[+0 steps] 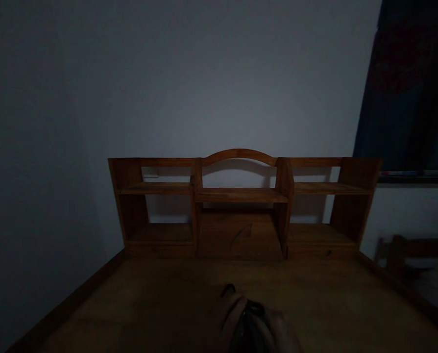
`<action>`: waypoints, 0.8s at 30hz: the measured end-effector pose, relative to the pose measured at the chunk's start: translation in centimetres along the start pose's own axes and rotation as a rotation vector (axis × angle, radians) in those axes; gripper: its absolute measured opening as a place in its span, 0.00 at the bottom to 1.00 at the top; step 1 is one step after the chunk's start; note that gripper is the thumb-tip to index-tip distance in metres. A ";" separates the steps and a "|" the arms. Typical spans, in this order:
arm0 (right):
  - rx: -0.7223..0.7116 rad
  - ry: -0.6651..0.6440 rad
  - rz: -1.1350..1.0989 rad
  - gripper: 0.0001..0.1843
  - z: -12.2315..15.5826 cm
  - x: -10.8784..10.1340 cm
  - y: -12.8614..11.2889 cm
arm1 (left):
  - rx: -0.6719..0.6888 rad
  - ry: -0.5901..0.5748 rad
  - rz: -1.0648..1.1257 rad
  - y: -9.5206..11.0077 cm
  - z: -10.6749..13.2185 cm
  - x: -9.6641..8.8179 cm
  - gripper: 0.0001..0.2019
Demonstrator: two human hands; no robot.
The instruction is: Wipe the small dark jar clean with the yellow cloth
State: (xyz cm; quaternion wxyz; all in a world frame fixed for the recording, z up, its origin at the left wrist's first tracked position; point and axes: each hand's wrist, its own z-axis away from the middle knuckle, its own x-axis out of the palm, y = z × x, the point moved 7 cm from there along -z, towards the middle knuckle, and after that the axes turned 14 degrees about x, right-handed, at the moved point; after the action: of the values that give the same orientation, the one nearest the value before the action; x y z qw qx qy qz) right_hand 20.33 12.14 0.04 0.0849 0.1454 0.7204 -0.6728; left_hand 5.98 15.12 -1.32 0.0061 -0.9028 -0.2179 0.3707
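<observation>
At the bottom middle of the head view, in dim light, my left hand [231, 313] has its fingers curled against a dark object [247, 336]. My right hand [280, 329] closes on the object from the other side. Black cord-like loops [256, 307] stick out at its top, one of them above my left fingers. The object's lower part runs out of the picture, and it is too dark to tell its kind. Both hands are above the near part of a wooden desk [160, 294].
A wooden shelf unit [241, 195] with several compartments and an arched top rail stands along the desk's back edge. Behind it is a pale wall [219, 88]. A dark window [406, 98] is at the upper right, with wooden furniture [397, 255] below it.
</observation>
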 end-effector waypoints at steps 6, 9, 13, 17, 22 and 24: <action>-0.108 -0.022 0.154 0.15 -1.3 -0.7 0.0 | -0.242 0.165 0.338 -2.7 0.3 1.1 0.47; -0.126 -0.033 0.104 0.16 -1.3 -0.9 0.1 | -0.259 0.195 0.394 -3.1 -0.2 0.8 0.45; -0.101 -0.001 0.075 0.18 -0.6 -0.8 0.3 | -0.277 0.146 0.466 -3.1 -0.3 1.1 0.45; -0.107 -0.020 0.090 0.19 0.2 -0.5 0.0 | -0.214 0.186 0.446 -2.4 -0.6 0.6 0.45; -0.124 -0.010 0.124 0.21 0.5 -0.6 -0.2 | -0.208 0.208 0.472 -2.0 -1.0 -0.2 0.43; -0.124 -0.013 0.136 0.21 0.5 -0.6 -0.3 | -0.230 0.201 0.495 -2.0 -1.0 -0.4 0.44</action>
State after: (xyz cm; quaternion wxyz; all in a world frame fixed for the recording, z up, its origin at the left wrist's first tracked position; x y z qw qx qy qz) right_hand 20.75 11.53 0.50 0.1441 0.1840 0.7487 -0.6204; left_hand 5.64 16.94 0.01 -0.1655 -0.9555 -0.0300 0.2425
